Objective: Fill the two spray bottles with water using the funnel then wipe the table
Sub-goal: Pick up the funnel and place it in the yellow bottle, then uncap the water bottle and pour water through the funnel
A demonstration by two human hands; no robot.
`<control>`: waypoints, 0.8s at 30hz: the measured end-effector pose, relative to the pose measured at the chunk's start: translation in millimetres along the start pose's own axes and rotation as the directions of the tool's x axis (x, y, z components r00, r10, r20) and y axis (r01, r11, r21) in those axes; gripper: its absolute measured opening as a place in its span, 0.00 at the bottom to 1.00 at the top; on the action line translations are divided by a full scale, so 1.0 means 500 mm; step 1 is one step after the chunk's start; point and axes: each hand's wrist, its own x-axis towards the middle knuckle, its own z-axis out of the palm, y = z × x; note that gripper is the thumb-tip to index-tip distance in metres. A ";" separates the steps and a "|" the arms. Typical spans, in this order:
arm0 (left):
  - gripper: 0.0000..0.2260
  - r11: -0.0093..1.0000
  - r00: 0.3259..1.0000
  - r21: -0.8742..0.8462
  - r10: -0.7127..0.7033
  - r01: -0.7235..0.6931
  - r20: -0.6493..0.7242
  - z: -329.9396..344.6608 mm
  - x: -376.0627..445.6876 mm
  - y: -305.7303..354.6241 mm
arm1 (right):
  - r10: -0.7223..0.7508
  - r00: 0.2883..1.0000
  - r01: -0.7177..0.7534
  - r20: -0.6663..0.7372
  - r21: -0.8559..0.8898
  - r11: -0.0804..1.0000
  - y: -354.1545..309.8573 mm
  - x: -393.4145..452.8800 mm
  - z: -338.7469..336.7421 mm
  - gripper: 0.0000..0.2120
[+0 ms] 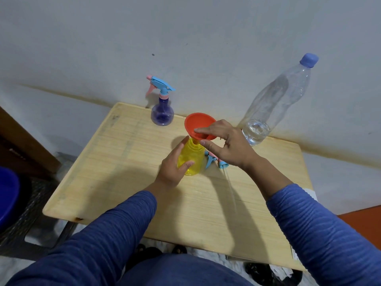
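Observation:
A yellow spray bottle (191,157) with its top off stands mid-table, and my left hand (175,164) grips its body. An orange funnel (199,124) sits tilted in the bottle's neck. My right hand (224,145) pinches the funnel's near rim between forefinger and thumb. The bottle's blue and pink spray head (213,161), with its clear tube (231,188), lies on the table just right of the bottle, partly hidden by my right hand. A purple spray bottle (161,112) with its spray head on stands at the table's far edge.
A tall clear water bottle (274,100) with a blue cap stands at the far right, with a little water in its base. The wooden table (123,182) meets the wall at the back. A blue tub (8,199) sits on the floor at left.

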 end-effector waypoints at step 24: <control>0.24 0.619 0.820 0.785 -0.445 -0.008 0.359 -0.181 0.188 0.051 | 0.887 0.439 -0.572 0.142 -0.717 0.398 0.059 0.070 -0.072 0.23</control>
